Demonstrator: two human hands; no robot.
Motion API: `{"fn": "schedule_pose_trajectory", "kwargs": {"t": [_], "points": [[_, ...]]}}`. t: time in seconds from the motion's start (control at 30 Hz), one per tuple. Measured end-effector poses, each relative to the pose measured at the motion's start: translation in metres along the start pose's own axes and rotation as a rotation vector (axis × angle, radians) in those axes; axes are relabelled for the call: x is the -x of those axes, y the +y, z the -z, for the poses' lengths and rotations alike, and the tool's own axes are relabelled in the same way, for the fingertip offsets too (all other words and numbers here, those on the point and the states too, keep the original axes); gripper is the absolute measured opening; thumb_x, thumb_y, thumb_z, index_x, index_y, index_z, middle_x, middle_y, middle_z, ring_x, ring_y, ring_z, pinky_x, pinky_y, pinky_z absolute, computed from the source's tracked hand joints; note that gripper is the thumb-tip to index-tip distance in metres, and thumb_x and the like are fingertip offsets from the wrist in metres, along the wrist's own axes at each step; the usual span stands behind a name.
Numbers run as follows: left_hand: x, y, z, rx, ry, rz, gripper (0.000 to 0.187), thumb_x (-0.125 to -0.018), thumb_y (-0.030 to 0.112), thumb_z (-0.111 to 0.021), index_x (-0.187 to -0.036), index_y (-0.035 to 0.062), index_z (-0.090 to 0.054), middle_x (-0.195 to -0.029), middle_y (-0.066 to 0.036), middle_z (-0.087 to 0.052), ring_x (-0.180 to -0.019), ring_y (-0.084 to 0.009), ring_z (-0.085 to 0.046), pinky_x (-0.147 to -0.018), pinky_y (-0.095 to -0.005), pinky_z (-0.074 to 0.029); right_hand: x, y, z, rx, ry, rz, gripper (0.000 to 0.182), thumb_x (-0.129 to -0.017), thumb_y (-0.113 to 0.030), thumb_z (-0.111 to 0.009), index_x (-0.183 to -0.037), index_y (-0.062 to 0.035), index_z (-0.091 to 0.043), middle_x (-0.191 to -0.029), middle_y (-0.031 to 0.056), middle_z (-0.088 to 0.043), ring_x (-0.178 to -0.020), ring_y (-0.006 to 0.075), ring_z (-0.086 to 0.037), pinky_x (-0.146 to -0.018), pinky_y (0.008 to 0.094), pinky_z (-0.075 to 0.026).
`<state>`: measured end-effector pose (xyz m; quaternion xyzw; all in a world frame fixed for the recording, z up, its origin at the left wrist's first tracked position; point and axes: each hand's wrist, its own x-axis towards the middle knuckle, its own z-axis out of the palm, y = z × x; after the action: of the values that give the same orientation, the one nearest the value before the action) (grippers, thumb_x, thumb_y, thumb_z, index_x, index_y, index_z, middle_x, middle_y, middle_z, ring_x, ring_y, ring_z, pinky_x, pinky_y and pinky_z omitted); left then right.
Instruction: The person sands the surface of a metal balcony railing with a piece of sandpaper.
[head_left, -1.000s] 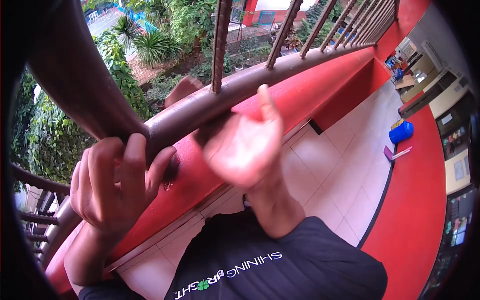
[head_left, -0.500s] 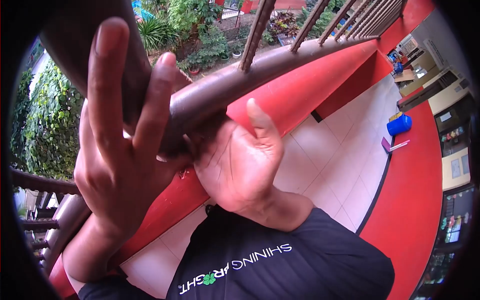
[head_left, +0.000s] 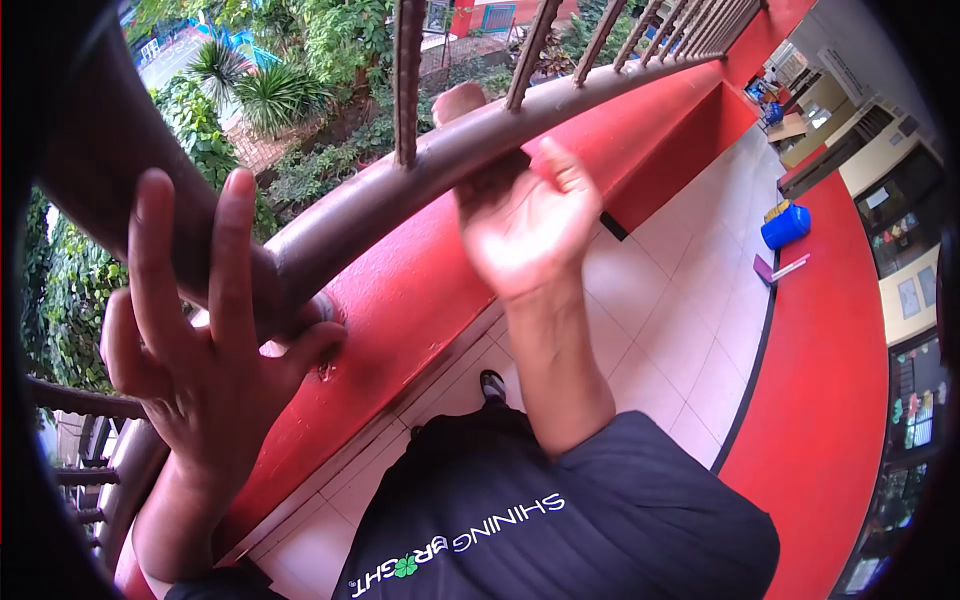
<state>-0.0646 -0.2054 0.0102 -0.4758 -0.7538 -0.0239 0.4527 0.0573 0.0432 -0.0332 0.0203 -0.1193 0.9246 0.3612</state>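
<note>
The brown rail (head_left: 390, 190) slants above the red ledge (head_left: 400, 270). Left hand's (head_left: 215, 370) grip is loosely open by the rail's near end, two fingers raised. Right hand (head_left: 525, 225) reaches beneath, fingers past the far edge; I can't tell if it's clasping. Tiled floor (head_left: 650, 320) opens rightward.

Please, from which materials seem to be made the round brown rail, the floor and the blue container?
Round brown rail: probably painted metal, semi-gloss; it is smooth and tubular with soft highlights.
Floor: likely glazed ceramic tile; it shows thin straight joints and a sheen.
Blue container: perhaps plastic, given its uniform colour.
</note>
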Motion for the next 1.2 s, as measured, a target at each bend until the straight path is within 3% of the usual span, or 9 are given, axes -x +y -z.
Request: {"fn": "schedule_pose_trajectory", "kwargs": {"t": [0.07,0.3,0.43,0.63,0.73,0.87,1.0,1.1,1.2], "points": [[0.006,0.003,-0.006,-0.092,-0.015,0.039,0.11,-0.069,0.094,-0.061,-0.155,0.0245,-0.057,-0.162,-0.019,-0.043,-0.121,-0.0282,-0.055,-0.098,-0.0382,-0.041,0.008,0.015,0.0,0.061,0.191,0.016,0.038,-0.112,-0.02,-0.043,-0.139,0.002,-0.059,-0.142,0.0177,-0.066,-0.132,0.0321,-0.061,-0.119,0.0476,-0.044],[-0.001,0.005,0.003,-0.157,0.067,-0.186,0.087,-0.092,0.08,-0.056,-0.148,0.0133,-0.062,-0.156,-0.013,-0.054,-0.126,-0.0256,-0.055,-0.106,-0.0349,-0.035,-0.005,-0.08,0.019,0.096,0.404,0.544,0.03,-0.111,-0.013,-0.051,-0.136,0.0027,-0.057,-0.144,0.0179,-0.062,-0.137,0.0314,-0.058,-0.121,0.0492,-0.047],[-0.006,0.03,0.006,-0.199,-0.131,0.014,0.077,-0.094,0.064,-0.066,-0.15,0.011,-0.058,-0.158,-0.013,-0.054,-0.134,-0.0239,-0.053,-0.111,-0.0369,-0.032,-0.05,-0.128,0.055,1.006,0.204,1.068,0.042,-0.115,-0.017,-0.044,-0.15,0.0042,-0.05,-0.155,0.0218,-0.053,-0.142,0.0331,-0.054,-0.122,0.0459,-0.044],[-0.032,0.064,-0.005,-0.169,-0.162,0.047,0.077,-0.088,0.056,-0.077,-0.148,0.0104,-0.059,-0.158,-0.014,-0.053,-0.14,-0.0288,-0.052,-0.118,-0.041,-0.032,-0.012,-0.101,0.034,2.142,-0.286,0.782,0.041,-0.109,-0.007,-0.049,-0.148,-0.0015,-0.06,-0.152,0.0236,-0.057,-0.144,0.0432,-0.051,-0.121,0.0494,-0.038],[-0.046,0.074,-0.014,-0.286,-0.179,0.056,0.07,-0.086,0.061,-0.078,-0.134,0.0102,-0.067,-0.144,-0.008,-0.065,-0.142,-0.0295,-0.055,-0.114,-0.0413,-0.036,-0.052,-0.135,0.043,2.065,-0.129,0.841,0.064,-0.092,0.003,-0.053,-0.156,-0.0055,-0.053,-0.157,0.023,-0.053,-0.146,0.0462,-0.049,-0.119,0.0715,-0.027],[-0.045,0.075,-0.022,-0.367,-0.167,0.04,0.042,-0.093,0.047,-0.073,-0.116,0.0124,-0.072,-0.109,0.0,-0.077,-0.126,-0.021,-0.067,-0.106,-0.0372,-0.037,0.003,-0.089,0.042,2.117,-0.498,0.636,0.066,-0.092,0.001,-0.054,-0.157,-0.01,-0.054,-0.159,0.0192,-0.053,-0.145,0.0443,-0.051,-0.12,0.0723,-0.025],[-0.033,0.067,-0.027,-0.369,-0.182,0.058,0.032,-0.091,0.037,-0.072,-0.113,0.0137,-0.072,-0.103,-0.001,-0.077,-0.117,-0.0186,-0.071,-0.106,-0.0375,-0.037,-0.031,-0.124,0.046,2.244,-0.056,0.778,0.071,-0.092,0.003,-0.052,-0.161,-0.0132,-0.049,-0.161,0.0182,-0.049,-0.146,0.0392,-0.051,-0.12,0.0756,-0.019],[-0.037,0.066,-0.028,-0.358,-0.125,0.019,0.026,-0.091,0.032,-0.069,-0.111,0.0154,-0.072,-0.1,0.001,-0.077,-0.109,-0.0142,-0.073,-0.106,-0.0351,-0.035,0.017,-0.086,0.031,2.695,-0.555,0.512,0.075,-0.088,0.003,-0.053,-0.161,-0.0138,-0.049,-0.162,0.0166,-0.05,-0.142,0.0464,-0.054,-0.122,0.0752,-0.016],[-0.037,0.066,-0.027,-0.371,-0.129,0.001,0.025,-0.094,0.033,-0.067,-0.111,0.0159,-0.072,-0.101,0.002,-0.077,-0.108,-0.0126,-0.073,-0.105,-0.0343,-0.034,-0.016,-0.098,0.035,2.278,-0.176,0.853,0.051,-0.099,0.0,-0.053,-0.148,-0.0094,-0.063,-0.152,0.0169,-0.061,-0.142,0.0462,-0.055,-0.123,0.0704,-0.019]]}}
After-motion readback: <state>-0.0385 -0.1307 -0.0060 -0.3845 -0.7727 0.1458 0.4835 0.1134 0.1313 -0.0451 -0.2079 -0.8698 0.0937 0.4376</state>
